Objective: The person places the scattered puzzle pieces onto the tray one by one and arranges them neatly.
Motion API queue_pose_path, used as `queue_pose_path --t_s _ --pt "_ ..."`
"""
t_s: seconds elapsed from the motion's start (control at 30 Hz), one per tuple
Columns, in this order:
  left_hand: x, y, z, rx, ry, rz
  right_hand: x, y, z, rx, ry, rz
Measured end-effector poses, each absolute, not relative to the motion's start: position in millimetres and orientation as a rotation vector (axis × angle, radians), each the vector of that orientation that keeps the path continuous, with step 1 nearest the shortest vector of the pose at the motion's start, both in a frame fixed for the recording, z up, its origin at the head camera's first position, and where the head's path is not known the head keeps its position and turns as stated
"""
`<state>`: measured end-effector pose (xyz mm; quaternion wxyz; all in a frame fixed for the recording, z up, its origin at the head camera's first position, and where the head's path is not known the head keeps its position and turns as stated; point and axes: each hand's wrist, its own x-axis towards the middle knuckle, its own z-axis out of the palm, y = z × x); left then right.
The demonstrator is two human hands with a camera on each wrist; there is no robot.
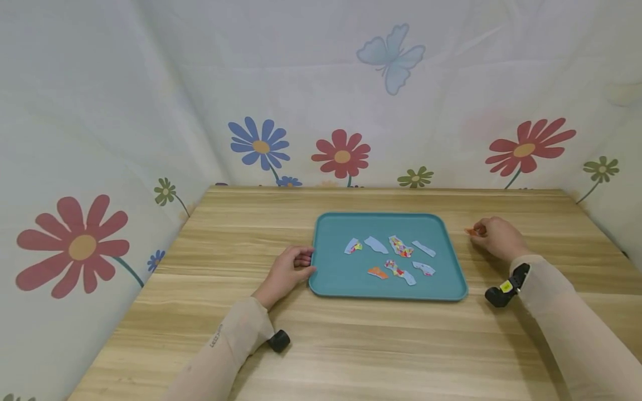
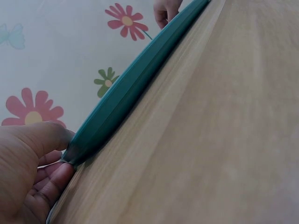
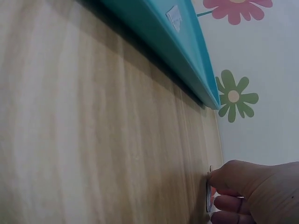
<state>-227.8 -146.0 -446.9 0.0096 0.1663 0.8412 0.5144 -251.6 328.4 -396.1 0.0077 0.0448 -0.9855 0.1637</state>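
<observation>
A teal tray [image 1: 331,284] lies on the wooden table with several torn paper pieces spread over its middle. One is an orange piece [image 1: 378,273]; a multicoloured piece [image 1: 400,246] and a pale blue piece [image 1: 375,244] lie farther back. My left hand [image 1: 287,274] holds the tray at its left edge, thumb at the rim and fingers curled by its side, as the left wrist view shows. To the right of the tray, my right hand [image 1: 495,238] pinches a small orange paper piece [image 1: 470,231] between thumb and fingers, close over the table. Its fingers hide part of that piece.
The wooden table [image 1: 241,223] reaches back to a white cloth [image 1: 301,67] printed with flowers and a butterfly. Black wrist cameras sit on both sleeves, the right camera [image 1: 498,297] near the tray's front right corner.
</observation>
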Motion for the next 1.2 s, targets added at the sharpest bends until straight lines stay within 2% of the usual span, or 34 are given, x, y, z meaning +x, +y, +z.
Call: queue_pose_path --t_s 1.2 --pt "-225.8 -145.3 -445.9 0.515 2.605 1.61 -250.1 331.4 -397.6 0.147 -3.012 0.526"
